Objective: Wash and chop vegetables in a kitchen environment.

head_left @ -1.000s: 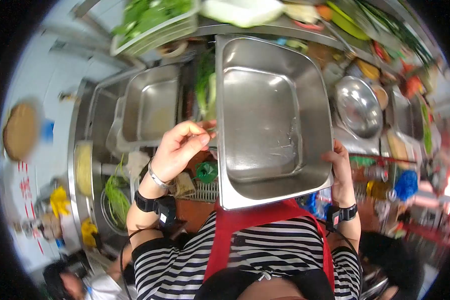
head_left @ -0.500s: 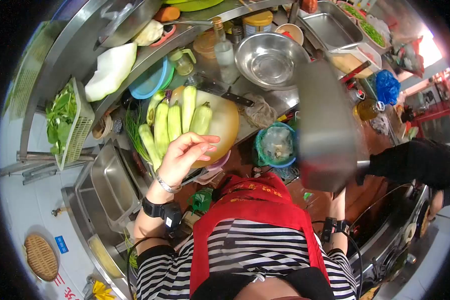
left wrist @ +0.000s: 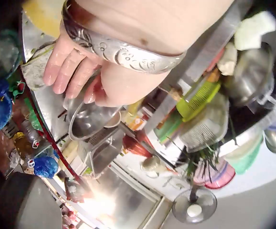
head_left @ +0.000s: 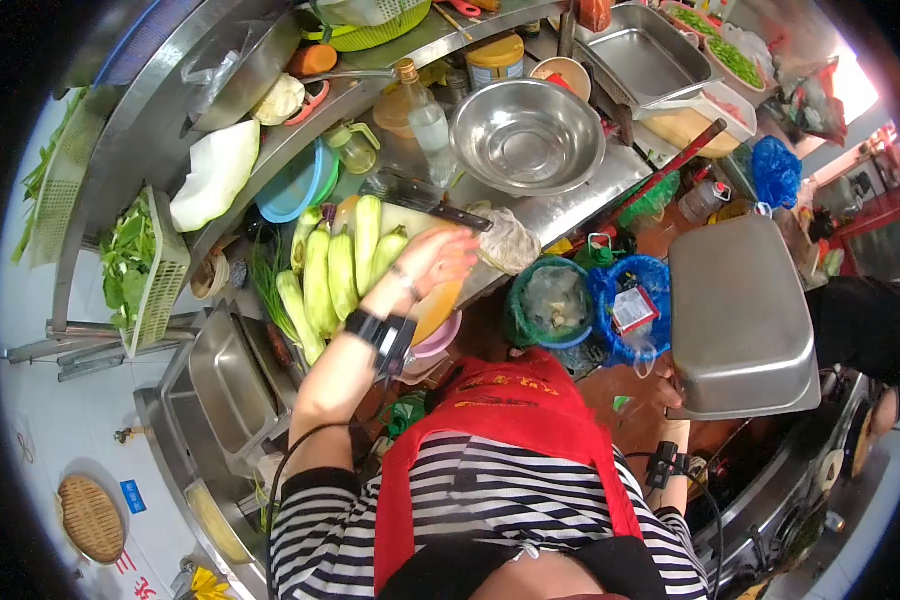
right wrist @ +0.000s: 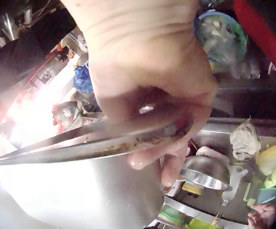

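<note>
Green gourds (head_left: 340,270) lie side by side on the round board (head_left: 438,310) at the worktop's (head_left: 570,212) near edge; left hand (head_left: 435,262) over the board's right part, fingers extended, slightly apart, near the knife (head_left: 458,213) and crumpled cloth (head_left: 510,242). Steel bowl (head_left: 527,137) sits farther back, green-lined bin (head_left: 552,305) and blue-lined bin (head_left: 635,312) below the near edge. Right hand (head_left: 667,390) has fingers clamped on the rim of the steel pan (head_left: 742,310), held off the worktop, outer base toward the head camera.
</note>
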Demonstrator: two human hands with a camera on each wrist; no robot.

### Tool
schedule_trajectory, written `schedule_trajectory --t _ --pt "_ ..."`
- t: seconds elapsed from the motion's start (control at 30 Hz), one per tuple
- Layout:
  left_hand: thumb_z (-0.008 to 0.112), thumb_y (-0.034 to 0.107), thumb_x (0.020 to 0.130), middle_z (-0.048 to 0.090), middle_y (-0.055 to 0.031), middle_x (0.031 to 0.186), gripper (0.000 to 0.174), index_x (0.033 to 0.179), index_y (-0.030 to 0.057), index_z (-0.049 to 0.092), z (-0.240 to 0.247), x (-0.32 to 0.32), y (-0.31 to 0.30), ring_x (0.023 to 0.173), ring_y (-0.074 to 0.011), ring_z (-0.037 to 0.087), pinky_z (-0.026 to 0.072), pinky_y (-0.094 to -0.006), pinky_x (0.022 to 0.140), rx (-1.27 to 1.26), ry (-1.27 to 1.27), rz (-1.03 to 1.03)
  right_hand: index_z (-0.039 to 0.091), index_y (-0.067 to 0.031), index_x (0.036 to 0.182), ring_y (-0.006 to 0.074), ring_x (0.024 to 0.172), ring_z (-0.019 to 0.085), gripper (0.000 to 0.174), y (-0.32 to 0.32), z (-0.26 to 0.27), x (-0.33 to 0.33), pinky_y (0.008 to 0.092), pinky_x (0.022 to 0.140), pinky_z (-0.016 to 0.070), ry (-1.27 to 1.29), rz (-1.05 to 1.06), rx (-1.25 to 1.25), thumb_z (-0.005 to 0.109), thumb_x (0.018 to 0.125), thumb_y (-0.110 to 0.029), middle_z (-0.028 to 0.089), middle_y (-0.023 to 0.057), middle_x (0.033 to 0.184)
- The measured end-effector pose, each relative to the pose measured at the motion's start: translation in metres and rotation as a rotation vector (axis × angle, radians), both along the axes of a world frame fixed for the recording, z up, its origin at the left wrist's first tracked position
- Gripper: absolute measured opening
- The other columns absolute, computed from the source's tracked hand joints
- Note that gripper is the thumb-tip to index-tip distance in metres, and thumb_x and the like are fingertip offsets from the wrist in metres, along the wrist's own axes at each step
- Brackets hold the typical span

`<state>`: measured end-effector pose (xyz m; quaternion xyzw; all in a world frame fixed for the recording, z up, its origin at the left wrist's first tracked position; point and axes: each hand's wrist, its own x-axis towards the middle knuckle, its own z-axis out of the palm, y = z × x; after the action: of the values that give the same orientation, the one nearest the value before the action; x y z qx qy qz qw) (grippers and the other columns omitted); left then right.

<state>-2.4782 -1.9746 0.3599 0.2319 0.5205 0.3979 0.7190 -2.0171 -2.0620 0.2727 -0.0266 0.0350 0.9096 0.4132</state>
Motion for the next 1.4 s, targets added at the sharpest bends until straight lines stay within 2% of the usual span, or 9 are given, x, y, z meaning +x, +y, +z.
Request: schedule_trajectory --t 0.3,0.43,0.53,0.63,0.73,0.93,1.13,1.27,1.4 --pt "0.064 0.044 0.076 0.048 -0.0201 0.115 0.065 0.118 0.0006 0.039 -0.13 0.028 0.161 0.094 -0.0346 0.055 0.0497 -0.0475 0.072 -0.262 -0.032 0.307 0.052 -0.0081 0.095 0.0147 0.065 0.051 0.018 -0.048 -0.036 0.058 0.026 0.046 0.0391 -0.797 -0.52 -0.223 0.047 0.089 -0.025 0.056 0.0081 0.089" --pt "0.061 0.01 0.071 0.052 -0.0135 0.081 0.025 0.09 -0.003 0.051 -0.159 0.033 0.189 0.072 -0.0279 0.055 0.0501 -0.041 0.061 -0.061 0.094 0.477 0.053 -0.0081 0.097 0.0151 0.069 0.053 0.02 -0.062 -0.042 0.074 0.0269 0.05 0.0419 -0.999 -0.593 -0.304 0.049 0.088 -0.025 0.058 0.0077 0.089" --pt "0.061 0.008 0.071 0.052 -0.0116 0.082 0.025 0.092 -0.0001 0.052 -0.074 0.052 0.138 0.073 -0.0252 0.055 0.0488 -0.037 0.061 -0.085 0.22 0.48 0.054 -0.008 0.099 0.0153 0.072 0.055 0.021 -0.059 -0.037 0.074 0.0276 0.053 0.0441 -1.088 -0.611 -0.321 0.05 0.087 -0.025 0.059 0.0074 0.089" --pt "0.062 0.009 0.069 0.052 -0.005 0.081 0.024 0.091 0.0061 0.053 -0.137 -0.025 0.066 0.077 -0.0192 0.052 0.0453 -0.0346 0.066 0.59 0.512 0.19 0.055 -0.0073 0.103 0.0161 0.079 0.057 0.024 -0.04 -0.014 0.057 0.0287 0.061 0.0477 -1.134 -0.612 -0.313 0.052 0.086 -0.025 0.061 0.007 0.091" --pt "0.064 0.024 0.067 0.045 0.0053 0.074 0.016 0.076 0.0195 0.051 -0.025 -0.036 -0.017 0.067 -0.012 0.04 0.0316 -0.0275 0.063 -0.117 0.161 0.457 0.046 0.0014 0.119 0.0209 0.093 0.054 0.039 -0.012 -0.004 0.053 0.032 0.083 0.0438 -1.164 -0.43 -0.168 0.051 0.084 -0.014 0.056 0.0098 0.109" --pt "0.061 0.007 0.069 0.051 0.0002 0.066 0.008 0.067 0.0078 0.052 0.013 -0.122 -0.167 0.059 -0.0142 0.05 0.0418 -0.0299 0.055 -0.019 0.393 0.859 0.049 0.0003 0.114 0.0125 0.066 0.05 0.053 0.053 0.021 0.003 0.0227 0.06 0.0418 -1.296 -0.157 0.133 0.048 0.061 0.001 0.055 0.0035 0.083" --pt "0.06 0.005 0.069 0.052 -0.0025 0.065 0.009 0.072 0.0021 0.052 0.07 -0.118 -0.243 0.054 -0.0132 0.05 0.04 -0.0275 0.047 0.012 0.517 1.188 0.054 -0.0023 0.102 0.0086 0.045 0.043 0.042 0.102 0.012 -0.051 0.0222 0.043 0.0341 -1.401 -0.117 0.223 0.051 0.06 0.003 0.05 -0.0006 0.06" --pt "0.059 0.005 0.07 0.052 -0.002 0.064 0.007 0.072 0.0022 0.053 0.095 -0.122 -0.272 0.057 -0.0126 0.05 0.041 -0.0257 0.053 0.107 0.387 1.23 0.051 -0.0106 0.07 0.0084 0.059 0.046 0.003 0.116 -0.03 -0.04 0.0218 0.054 0.0366 -1.315 -0.117 0.34 0.052 0.073 -0.01 0.05 -0.002 0.063" --pt "0.058 0.004 0.071 0.054 -0.0028 0.066 0.005 0.073 0.0008 0.054 0.127 -0.126 -0.285 0.057 -0.0133 0.053 0.0444 -0.0263 0.055 0.198 0.318 1.24 0.053 -0.0048 0.093 0.0162 0.074 0.054 0.032 0.128 -0.032 -0.049 0.0273 0.07 0.0446 -1.279 0.046 0.385 0.049 0.061 -0.006 0.054 0.0022 0.083"
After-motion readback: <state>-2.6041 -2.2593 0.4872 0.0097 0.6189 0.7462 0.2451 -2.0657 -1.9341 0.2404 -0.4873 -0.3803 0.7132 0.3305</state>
